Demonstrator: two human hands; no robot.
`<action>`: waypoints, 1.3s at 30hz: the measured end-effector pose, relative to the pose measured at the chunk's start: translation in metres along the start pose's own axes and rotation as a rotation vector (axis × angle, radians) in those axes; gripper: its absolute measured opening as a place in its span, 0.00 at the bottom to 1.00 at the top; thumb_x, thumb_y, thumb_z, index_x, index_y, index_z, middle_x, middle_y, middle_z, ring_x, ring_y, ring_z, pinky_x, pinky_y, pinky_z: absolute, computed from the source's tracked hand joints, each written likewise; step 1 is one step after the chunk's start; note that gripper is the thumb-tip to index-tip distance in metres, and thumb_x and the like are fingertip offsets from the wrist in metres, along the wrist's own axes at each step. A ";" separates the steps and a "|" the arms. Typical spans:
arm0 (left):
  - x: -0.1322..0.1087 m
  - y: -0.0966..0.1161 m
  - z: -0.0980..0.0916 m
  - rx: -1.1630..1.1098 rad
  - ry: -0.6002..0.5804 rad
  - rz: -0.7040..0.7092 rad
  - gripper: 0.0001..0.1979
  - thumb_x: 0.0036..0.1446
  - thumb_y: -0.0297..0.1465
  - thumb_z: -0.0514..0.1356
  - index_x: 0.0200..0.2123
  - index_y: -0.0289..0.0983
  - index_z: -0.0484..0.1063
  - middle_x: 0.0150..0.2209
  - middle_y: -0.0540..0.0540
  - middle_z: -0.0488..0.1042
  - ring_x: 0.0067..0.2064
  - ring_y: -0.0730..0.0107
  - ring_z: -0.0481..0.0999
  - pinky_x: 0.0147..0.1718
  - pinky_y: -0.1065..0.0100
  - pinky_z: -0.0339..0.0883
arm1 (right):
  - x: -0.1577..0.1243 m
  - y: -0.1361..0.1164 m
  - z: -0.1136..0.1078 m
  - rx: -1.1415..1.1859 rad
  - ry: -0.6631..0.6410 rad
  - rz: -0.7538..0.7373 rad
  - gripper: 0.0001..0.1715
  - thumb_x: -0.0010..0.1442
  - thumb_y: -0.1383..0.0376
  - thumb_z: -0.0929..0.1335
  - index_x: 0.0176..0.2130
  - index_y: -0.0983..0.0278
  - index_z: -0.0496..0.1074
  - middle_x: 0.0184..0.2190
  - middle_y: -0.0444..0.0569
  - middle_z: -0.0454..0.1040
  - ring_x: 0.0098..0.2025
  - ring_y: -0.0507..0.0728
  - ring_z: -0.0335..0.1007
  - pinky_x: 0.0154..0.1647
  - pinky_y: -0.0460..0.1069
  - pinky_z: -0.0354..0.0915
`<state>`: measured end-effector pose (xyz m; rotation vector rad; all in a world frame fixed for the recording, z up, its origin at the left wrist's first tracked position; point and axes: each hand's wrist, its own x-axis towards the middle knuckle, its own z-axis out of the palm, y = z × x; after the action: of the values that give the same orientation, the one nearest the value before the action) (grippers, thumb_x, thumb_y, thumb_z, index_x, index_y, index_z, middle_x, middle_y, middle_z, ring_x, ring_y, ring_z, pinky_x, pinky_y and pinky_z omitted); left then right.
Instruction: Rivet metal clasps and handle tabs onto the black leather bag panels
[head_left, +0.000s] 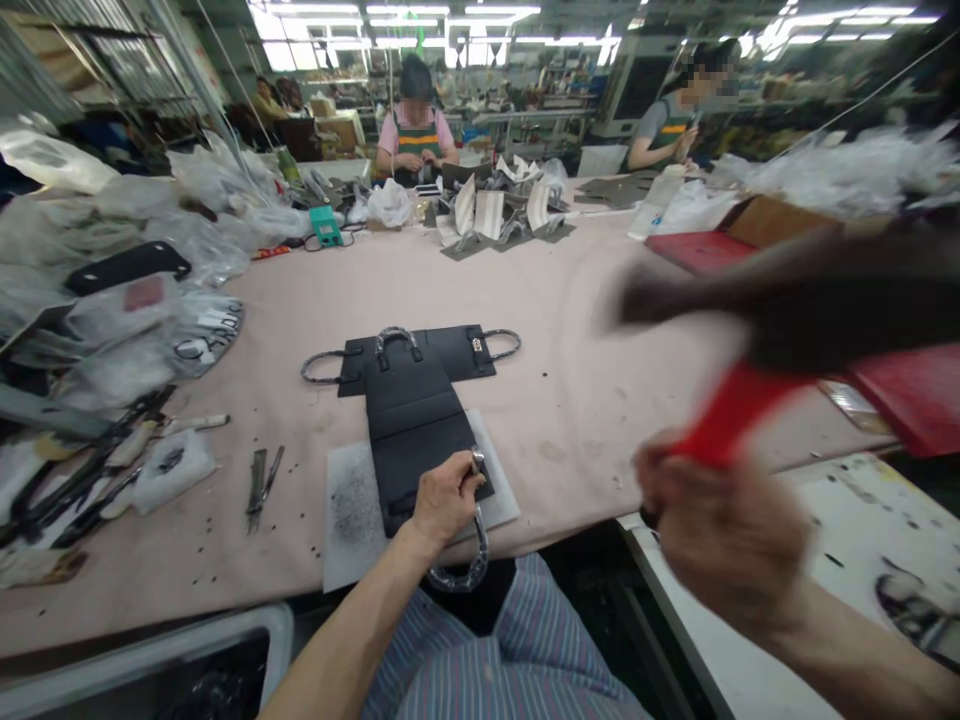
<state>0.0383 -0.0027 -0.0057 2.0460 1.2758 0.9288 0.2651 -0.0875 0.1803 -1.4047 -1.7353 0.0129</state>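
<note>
My right hand (720,520) is raised at the right, closed around the red handle of a hammer (739,405); its dark head is blurred by motion. My left hand (446,497) pinches a small metal punch (478,458) upright on the near right corner of a black bag panel (420,420). That panel lies partly on a pale board (352,510), and its plastic-wrapped handle (469,575) hangs over the table edge. Under its far end, another black bag panel (457,350) lies crosswise, with wrapped handles and a metal clasp.
Tweezers and a slim tool (259,488) lie left of the board. Hand tools and plastic bags (176,465) crowd the left side. A red box (697,252) stands at the right. Two co-workers (416,125) sit across the table, behind grey cut pieces (491,215).
</note>
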 end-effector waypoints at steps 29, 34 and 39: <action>0.009 0.005 0.001 -0.373 0.146 -0.272 0.07 0.61 0.32 0.59 0.40 0.38 0.75 0.40 0.45 0.81 0.43 0.64 0.81 0.47 0.62 0.74 | -0.074 0.076 0.187 0.182 -0.534 -0.038 0.34 0.62 0.71 0.64 0.66 0.65 0.59 0.62 0.60 0.68 0.63 0.64 0.63 0.64 0.64 0.61; 0.036 -0.019 -0.041 -0.809 0.455 -0.680 0.19 0.56 0.46 0.61 0.38 0.35 0.70 0.40 0.41 0.80 0.38 0.62 0.82 0.36 0.60 0.78 | -0.071 0.073 0.178 0.145 -0.556 -0.004 0.35 0.61 0.72 0.64 0.67 0.65 0.59 0.63 0.61 0.68 0.63 0.65 0.62 0.64 0.65 0.60; 0.003 -0.064 -0.129 -0.059 0.329 -0.659 0.18 0.54 0.46 0.60 0.31 0.36 0.73 0.31 0.43 0.79 0.33 0.60 0.80 0.34 0.62 0.73 | -0.059 0.068 0.174 0.127 -0.594 0.014 0.33 0.60 0.72 0.65 0.64 0.62 0.63 0.62 0.57 0.69 0.62 0.64 0.63 0.63 0.64 0.58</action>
<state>-0.0966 0.0375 0.0257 1.3013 1.9043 0.9742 0.2095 -0.0246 0.0033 -1.4023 -2.1524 0.5908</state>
